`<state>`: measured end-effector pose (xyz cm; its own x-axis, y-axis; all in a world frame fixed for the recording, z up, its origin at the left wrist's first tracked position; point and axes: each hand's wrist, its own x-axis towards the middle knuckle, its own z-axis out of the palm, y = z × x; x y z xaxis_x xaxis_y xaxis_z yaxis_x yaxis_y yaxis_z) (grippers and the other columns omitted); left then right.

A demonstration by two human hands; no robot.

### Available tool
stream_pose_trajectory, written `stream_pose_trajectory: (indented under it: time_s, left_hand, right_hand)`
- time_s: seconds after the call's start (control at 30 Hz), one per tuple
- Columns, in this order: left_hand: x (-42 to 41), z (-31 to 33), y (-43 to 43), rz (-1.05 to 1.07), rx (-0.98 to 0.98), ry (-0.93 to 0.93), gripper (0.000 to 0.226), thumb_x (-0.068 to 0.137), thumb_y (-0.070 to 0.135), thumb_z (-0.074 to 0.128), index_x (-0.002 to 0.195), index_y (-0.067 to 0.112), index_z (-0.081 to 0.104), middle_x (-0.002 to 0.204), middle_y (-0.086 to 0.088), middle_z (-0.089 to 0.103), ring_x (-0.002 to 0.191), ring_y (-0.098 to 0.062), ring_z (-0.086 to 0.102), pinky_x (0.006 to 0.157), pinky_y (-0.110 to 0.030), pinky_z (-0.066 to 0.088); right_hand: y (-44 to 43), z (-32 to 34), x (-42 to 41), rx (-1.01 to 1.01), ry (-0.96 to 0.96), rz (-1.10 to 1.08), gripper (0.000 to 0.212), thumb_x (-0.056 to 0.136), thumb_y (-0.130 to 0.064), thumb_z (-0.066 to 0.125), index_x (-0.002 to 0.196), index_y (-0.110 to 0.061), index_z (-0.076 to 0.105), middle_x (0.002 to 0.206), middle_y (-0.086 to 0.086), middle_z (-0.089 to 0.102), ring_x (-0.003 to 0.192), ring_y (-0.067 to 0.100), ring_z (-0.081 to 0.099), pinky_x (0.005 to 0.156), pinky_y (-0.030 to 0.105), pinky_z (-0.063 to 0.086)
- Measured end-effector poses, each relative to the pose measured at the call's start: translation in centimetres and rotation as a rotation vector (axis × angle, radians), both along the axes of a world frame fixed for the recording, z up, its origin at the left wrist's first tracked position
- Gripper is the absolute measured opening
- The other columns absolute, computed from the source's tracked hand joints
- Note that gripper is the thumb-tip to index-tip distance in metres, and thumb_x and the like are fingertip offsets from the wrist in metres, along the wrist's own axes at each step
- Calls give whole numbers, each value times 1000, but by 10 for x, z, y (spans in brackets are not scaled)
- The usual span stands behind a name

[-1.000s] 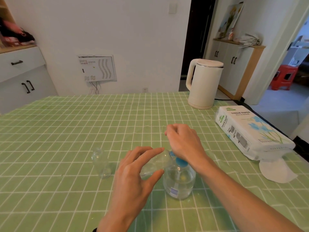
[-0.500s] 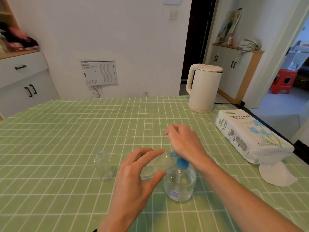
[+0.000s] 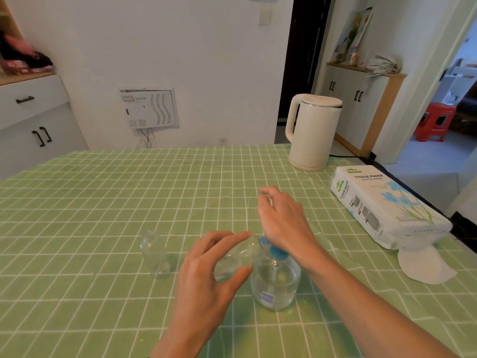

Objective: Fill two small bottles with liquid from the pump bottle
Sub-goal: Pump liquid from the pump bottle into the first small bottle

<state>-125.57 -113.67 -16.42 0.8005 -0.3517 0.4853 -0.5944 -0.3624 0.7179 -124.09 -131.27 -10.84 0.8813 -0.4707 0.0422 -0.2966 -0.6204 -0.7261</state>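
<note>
A clear pump bottle (image 3: 275,282) with a blue pump head stands on the green checked tablecloth (image 3: 103,202), partly filled with clear liquid. My right hand (image 3: 281,218) rests on top of the pump head, palm down, hiding most of it. My left hand (image 3: 206,275) holds a small clear bottle (image 3: 240,257) tilted on its side, its mouth against the blue nozzle. A second small clear bottle (image 3: 154,254) stands upright and uncapped to the left, apart from both hands.
A cream electric kettle (image 3: 311,130) stands at the back right of the table. A tissue paper pack (image 3: 382,205) lies along the right edge, with a loose white tissue (image 3: 423,264) in front of it. Cabinets stand behind.
The view has shifted a little downward on the scene. Both hands keep their places on the pump and the tilted small bottle; my right hand's fingers look slightly raised.
</note>
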Motion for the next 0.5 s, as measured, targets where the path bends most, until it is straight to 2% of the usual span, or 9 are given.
stream_pose_trajectory:
  time_s: [0.17,0.23,0.27,0.33,0.4,0.43,0.47,0.5]
  left_hand:
    - [0,6,1,-9,5,-12,55,80,26,88,127,46,69,117,25,63,117,-6,63,99,-35,53]
    - [2,8,1,-11,9,-23,56,80,25,88,127,46,69,118,25,63,116,-5,63,98,-32,53]
    - [2,8,1,-14,10,-22,56,80,25,89,128,47,69,118,25,63,116,-5,63,97,-30,52]
    - [3,7,2,-19,7,-20,58,79,24,89,128,47,68,118,26,63,116,-6,63,96,-27,51]
    - [4,4,2,-26,-2,-13,59,79,24,89,128,48,68,118,25,63,115,-6,64,94,-23,50]
    - [4,1,2,-31,-11,-4,59,79,23,89,128,47,68,118,24,64,113,-7,65,93,-19,49]
    - [4,-1,2,-35,-22,7,60,78,22,90,128,47,68,117,22,65,112,-6,65,91,-15,48]
    - [4,-3,2,-39,-32,17,60,78,22,90,127,47,68,117,21,66,112,-6,65,90,-12,46]
  right_hand:
    - [1,3,0,15,-53,-36,47,111,-41,35,148,-25,58,147,1,63,138,28,54,115,55,46]
    - [1,6,1,-19,-51,-34,41,110,-41,34,133,-26,65,131,1,69,129,28,57,110,56,49]
    - [0,6,2,-30,-51,-32,37,110,-39,35,119,-26,68,118,1,71,121,27,59,106,55,51]
    - [-1,4,4,14,-68,-39,39,109,-35,37,98,-17,70,81,-3,63,90,21,61,88,47,56]
    - [-1,5,2,90,-55,-42,45,108,-31,41,109,1,74,60,-1,57,66,23,58,71,40,52]
    - [-2,5,1,114,-37,-27,47,108,-30,43,115,5,73,66,7,68,68,31,65,74,42,56]
    - [-2,6,0,129,-18,-10,47,108,-30,43,118,6,72,84,17,78,83,39,73,83,46,59]
    - [-2,6,0,134,1,3,48,108,-31,44,120,6,72,98,21,80,93,42,74,90,48,59]
